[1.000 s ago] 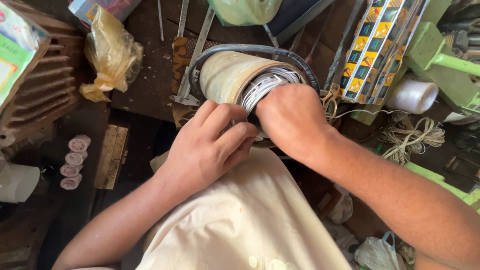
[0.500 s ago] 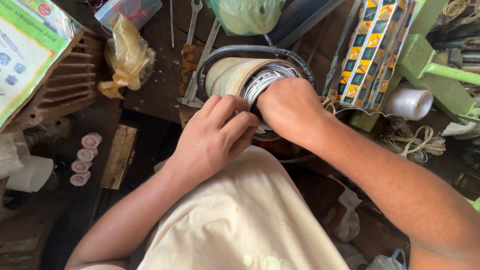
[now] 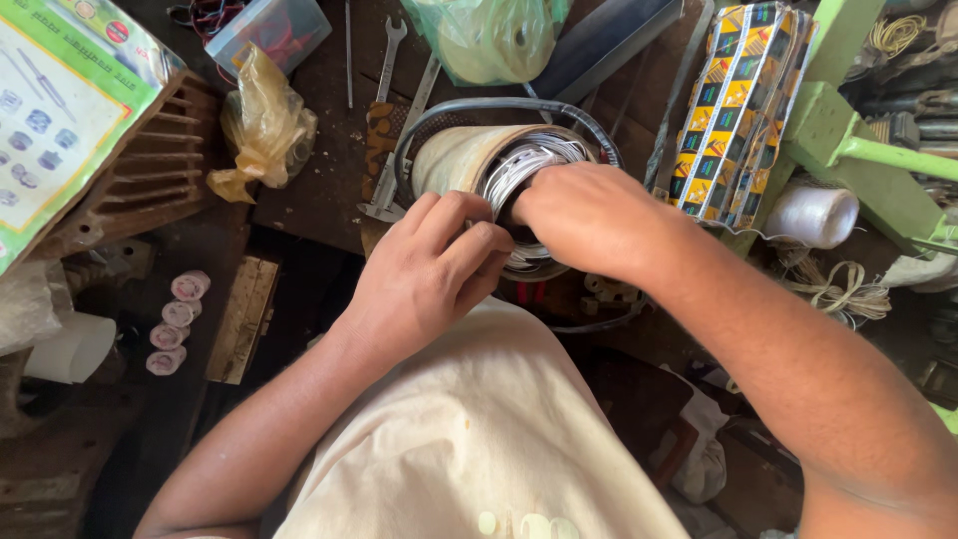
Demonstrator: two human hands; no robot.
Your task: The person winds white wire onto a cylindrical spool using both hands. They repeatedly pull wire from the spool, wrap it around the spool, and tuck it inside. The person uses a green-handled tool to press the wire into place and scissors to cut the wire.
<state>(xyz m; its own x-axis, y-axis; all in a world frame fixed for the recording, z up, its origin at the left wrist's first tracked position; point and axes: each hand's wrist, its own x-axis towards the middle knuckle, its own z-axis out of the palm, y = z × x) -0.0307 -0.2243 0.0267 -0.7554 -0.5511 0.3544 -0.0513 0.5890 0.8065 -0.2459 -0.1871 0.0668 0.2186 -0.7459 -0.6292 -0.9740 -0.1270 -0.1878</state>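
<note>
The view has shifted since the earlier frame, so the stator [image 3: 469, 160] now sits nearer the middle, just beyond the lap; the left hand [image 3: 429, 269] curls loosely against its near rim; the right hand [image 3: 589, 215] presses closed fingers onto the white windings [image 3: 524, 165]; wrenches [image 3: 394, 110] lie far left.

Both bare forearms reach forward and converge, the left hand [image 3: 429, 274] curled with bent fingers, the right hand [image 3: 589, 220] knuckles-up, fingertips tucked down.
</note>
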